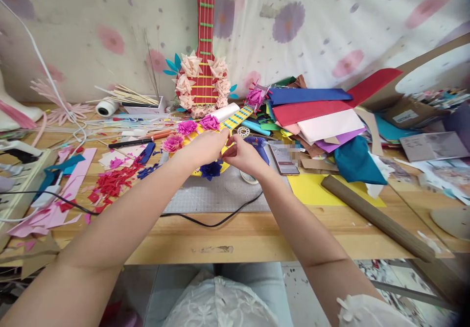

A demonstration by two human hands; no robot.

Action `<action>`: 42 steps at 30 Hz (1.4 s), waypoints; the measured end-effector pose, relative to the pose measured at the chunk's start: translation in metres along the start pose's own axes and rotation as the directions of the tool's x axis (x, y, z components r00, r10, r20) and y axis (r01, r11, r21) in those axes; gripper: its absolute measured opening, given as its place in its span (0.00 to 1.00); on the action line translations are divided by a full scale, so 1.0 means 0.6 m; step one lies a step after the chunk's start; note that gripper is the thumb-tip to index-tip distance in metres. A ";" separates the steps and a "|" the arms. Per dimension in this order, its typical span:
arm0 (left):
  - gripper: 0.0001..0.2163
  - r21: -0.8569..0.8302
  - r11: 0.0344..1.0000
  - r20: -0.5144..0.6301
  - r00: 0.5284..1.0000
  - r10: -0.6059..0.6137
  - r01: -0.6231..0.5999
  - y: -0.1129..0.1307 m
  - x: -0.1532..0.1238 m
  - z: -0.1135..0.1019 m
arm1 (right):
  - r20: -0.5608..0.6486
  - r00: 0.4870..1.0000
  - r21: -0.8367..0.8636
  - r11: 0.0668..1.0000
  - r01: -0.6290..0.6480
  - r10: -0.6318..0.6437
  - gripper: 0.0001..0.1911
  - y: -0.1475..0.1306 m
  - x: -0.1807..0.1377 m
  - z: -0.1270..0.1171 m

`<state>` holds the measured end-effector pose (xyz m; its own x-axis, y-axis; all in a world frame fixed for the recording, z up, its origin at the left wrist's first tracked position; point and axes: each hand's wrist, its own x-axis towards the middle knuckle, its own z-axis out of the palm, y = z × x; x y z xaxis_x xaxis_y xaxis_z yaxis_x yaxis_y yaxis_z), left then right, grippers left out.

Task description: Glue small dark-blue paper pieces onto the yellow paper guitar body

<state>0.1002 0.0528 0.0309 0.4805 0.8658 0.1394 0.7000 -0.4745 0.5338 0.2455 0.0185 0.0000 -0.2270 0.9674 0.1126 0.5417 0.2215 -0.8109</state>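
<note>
A yellow paper guitar (235, 119) lies on the grey cutting mat (235, 197), its neck pointing away to the right. Pink and magenta paper flowers (188, 127) ring its body, with a dark blue paper flower (210, 170) at the near edge. My left hand (215, 146) reaches over the guitar body, fingers curled down and partly hidden. Close beside it, my right hand (240, 153) has its thumb and fingertips drawn together in a pinch above the guitar. What either hand holds is too small or too covered to make out.
A red paper guitar (203, 80) leans against the back curtain. A blue glue gun (259, 147) and a phone (284, 158) lie right of my hands. Coloured paper (319, 114), a brown roll (374, 217), red scraps (117, 182) and a black cord (216, 225) lie around.
</note>
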 end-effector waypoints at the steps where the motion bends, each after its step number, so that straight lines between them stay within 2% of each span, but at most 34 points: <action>1: 0.20 -0.018 1.000 -0.008 1.000 -0.002 0.002 0.001 0.001 0.000 | -0.009 1.000 -0.049 0.999 -0.012 0.012 0.17 -0.004 0.001 0.001; 4: 0.20 0.007 1.000 -0.009 1.000 0.012 -0.012 0.005 0.000 -0.006 | -0.038 0.999 -0.126 0.991 -0.039 0.035 0.16 -0.011 0.004 0.003; 6: 0.22 0.067 0.998 0.007 1.000 0.014 -0.014 0.006 -0.003 -0.014 | -0.075 0.996 -0.104 0.993 -0.058 0.050 0.14 -0.006 0.006 0.004; 9: 0.21 0.086 0.996 -0.043 0.999 0.001 0.002 -0.001 -0.015 -0.018 | -0.189 0.976 0.049 0.994 -0.102 0.109 0.13 0.018 0.009 0.006; 12: 0.12 0.067 0.998 -0.104 0.995 0.002 0.005 -0.017 -0.034 -0.002 | -0.283 0.932 0.294 0.946 -0.139 0.225 0.15 0.048 0.008 0.013; 15: 0.10 0.069 0.988 0.029 0.991 0.134 -0.136 -0.032 -0.055 0.027 | -0.312 0.899 0.434 0.888 -0.154 0.309 0.18 0.067 0.006 0.025; 18: 0.09 0.103 0.959 0.102 0.962 0.253 -0.263 -0.040 -0.074 0.048 | -0.325 0.894 0.428 0.891 -0.150 0.307 0.17 0.073 0.003 0.039; 24: 0.10 0.191 0.927 -0.055 0.939 0.339 -0.323 -0.056 -0.112 0.065 | -0.355 0.909 0.351 0.932 -0.086 0.218 0.13 0.067 0.002 0.071; 29: 0.10 0.209 0.902 -0.285 0.858 0.427 -0.379 -0.075 -0.137 0.091 | -0.365 0.917 0.283 0.957 -0.056 0.162 0.12 0.054 -0.003 0.089; 32: 0.10 0.235 0.888 -0.378 0.804 0.459 -0.396 -0.084 -0.145 0.104 | -0.364 0.920 0.236 0.970 -0.061 0.146 0.12 0.046 -0.009 0.093; 35: 0.10 0.248 0.880 -0.408 0.781 0.473 -0.404 -0.091 -0.149 0.112 | -0.355 0.926 0.190 0.980 -0.063 0.128 0.11 0.042 -0.012 0.096; 42: 0.09 0.268 0.873 -0.432 0.759 0.487 -0.407 -0.096 -0.149 0.116 | -0.362 0.921 0.155 0.984 -0.093 0.144 0.10 0.041 -0.016 0.105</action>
<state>0.0538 -0.0082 -0.0701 0.4769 0.4949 0.7263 0.5569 -0.8095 0.1859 0.2098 0.0066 -0.0572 0.1624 0.9673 0.1949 0.4286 0.1088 -0.8969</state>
